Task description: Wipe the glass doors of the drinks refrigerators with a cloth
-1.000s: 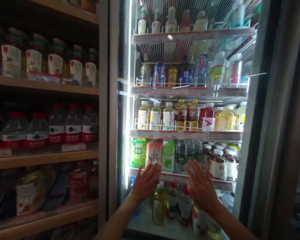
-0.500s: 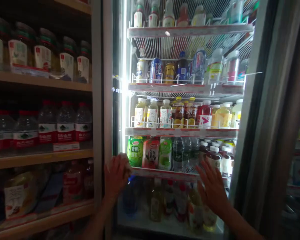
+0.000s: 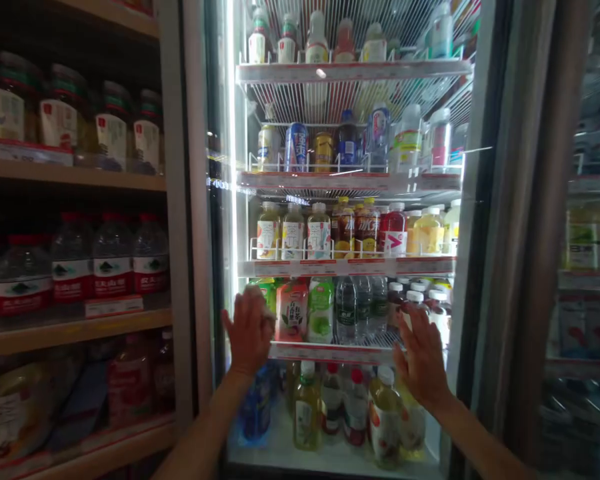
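Before me stands a lit drinks cooler with a glass door (image 3: 360,190) that carries reflections. My left hand (image 3: 250,333) is raised at the door's left side, in front of a green drink bottle, its fingers bent over what looks like a crumpled pale cloth (image 3: 270,315); blur hides its details. Beside it, behind the glass, are a red-labelled bottle (image 3: 291,312) and a green-labelled one (image 3: 321,310). My right hand (image 3: 423,357) is up at the right with fingers apart, in front of dark bottles with white caps (image 3: 437,300). Whether it touches the glass I cannot tell.
Wooden shelves (image 3: 80,327) with water bottles (image 3: 111,260) and jar-like drink bottles (image 3: 60,117) stand on the left. A metal door frame (image 3: 520,233) runs up the right side. Several bottles (image 3: 307,407) stand at the cooler's bottom, below the lowest wire shelf (image 3: 330,352).
The view has shifted to the right and a little upward, so the cooler sits further left. Against the shelves, my left hand has moved right and slightly up, now covering the green bottle.
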A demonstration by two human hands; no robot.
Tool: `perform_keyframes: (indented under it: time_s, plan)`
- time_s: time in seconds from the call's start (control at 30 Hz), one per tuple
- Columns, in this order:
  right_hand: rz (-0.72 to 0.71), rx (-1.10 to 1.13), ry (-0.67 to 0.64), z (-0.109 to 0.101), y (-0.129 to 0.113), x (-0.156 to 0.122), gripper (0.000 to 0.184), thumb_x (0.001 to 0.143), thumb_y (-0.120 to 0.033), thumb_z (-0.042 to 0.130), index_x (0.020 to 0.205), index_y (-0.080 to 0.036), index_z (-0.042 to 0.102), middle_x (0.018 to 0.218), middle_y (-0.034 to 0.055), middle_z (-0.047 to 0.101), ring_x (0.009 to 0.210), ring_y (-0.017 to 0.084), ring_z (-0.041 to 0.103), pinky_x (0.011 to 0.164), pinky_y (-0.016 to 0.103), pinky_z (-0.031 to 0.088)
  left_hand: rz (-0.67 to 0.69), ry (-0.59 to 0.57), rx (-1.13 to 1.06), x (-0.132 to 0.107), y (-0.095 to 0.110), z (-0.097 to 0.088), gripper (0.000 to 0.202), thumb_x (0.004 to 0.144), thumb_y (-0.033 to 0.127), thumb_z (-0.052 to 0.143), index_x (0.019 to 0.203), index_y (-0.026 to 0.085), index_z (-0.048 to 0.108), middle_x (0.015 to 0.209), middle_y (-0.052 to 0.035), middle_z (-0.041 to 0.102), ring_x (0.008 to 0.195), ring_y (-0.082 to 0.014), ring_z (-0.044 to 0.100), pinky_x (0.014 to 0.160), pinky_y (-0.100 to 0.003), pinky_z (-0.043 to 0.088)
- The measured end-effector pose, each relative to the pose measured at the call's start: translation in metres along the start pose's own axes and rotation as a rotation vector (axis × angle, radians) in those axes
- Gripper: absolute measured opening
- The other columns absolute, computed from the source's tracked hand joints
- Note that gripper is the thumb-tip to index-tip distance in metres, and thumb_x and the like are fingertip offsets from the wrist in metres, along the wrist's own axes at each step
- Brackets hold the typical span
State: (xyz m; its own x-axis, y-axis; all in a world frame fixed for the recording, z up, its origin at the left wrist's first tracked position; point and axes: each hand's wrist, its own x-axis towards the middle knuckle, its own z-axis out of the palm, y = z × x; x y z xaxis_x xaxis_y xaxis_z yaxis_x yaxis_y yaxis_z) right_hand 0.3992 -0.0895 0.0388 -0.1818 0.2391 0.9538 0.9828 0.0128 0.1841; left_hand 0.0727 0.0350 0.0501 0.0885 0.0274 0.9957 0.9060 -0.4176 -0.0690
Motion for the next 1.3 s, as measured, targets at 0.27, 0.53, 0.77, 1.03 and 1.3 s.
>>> perform_keyframes:
  time_s: [0.27,0.53,0.77,1.03,1.3]
  plan:
    - [0.087,-0.108,0.119,-0.005,0.027,0.040,0.060,0.086,-0.022,0.042,0.143,-0.022,0.022,0.149,0.0120,0.025,0.138,0.027,0.020,0.107,0.051,0.023,-0.207,0.200,-0.060,0.075,0.040,0.013,0.055,0.086,0.029,0.039,0.139,0.013,0.030,0.145,-0.0173,0.030,0.139,-0.0277,0.015,0.110,-0.052,0.008]
    - [0.089,-0.123,0.113,-0.014,0.062,0.073,0.054,0.088,-0.025,0.037,0.141,-0.021,0.026,0.146,0.0121,0.032,0.136,0.026,0.025,0.107,0.049,0.025,-0.027,0.146,-0.143,0.130,0.078,0.021,0.050,0.086,0.033,0.041,0.134,0.019,0.039,0.144,-0.0121,0.035,0.138,-0.0272,0.021,0.111,-0.052,0.007]
    - [0.025,-0.097,0.141,-0.030,0.084,0.096,0.057,0.088,-0.025,0.034,0.143,-0.023,0.020,0.146,0.0096,0.032,0.136,0.025,0.025,0.107,0.049,0.026,0.507,0.088,-0.149,0.178,0.149,0.028,0.046,0.087,0.032,0.039,0.131,0.020,0.041,0.143,-0.0072,0.038,0.136,-0.0217,0.026,0.113,-0.048,0.001]
    - [0.058,-0.096,0.210,-0.058,0.115,0.110,0.054,0.089,-0.025,0.036,0.141,-0.019,0.025,0.145,0.0129,0.032,0.136,0.027,0.025,0.105,0.049,0.031,0.023,0.194,-0.226,0.250,0.169,0.037,0.052,0.085,0.029,0.041,0.135,0.015,0.036,0.146,-0.0145,0.030,0.138,-0.0284,0.019,0.111,-0.055,0.005]
    - [0.014,-0.104,0.192,-0.076,0.121,0.096,0.056,0.089,-0.023,0.036,0.143,-0.022,0.022,0.144,0.0120,0.034,0.136,0.025,0.026,0.106,0.049,0.030,0.575,-0.013,-0.201,0.248,0.246,0.038,0.047,0.090,0.032,0.034,0.134,0.018,0.035,0.146,-0.0089,0.033,0.137,-0.0249,0.021,0.111,-0.053,0.011]
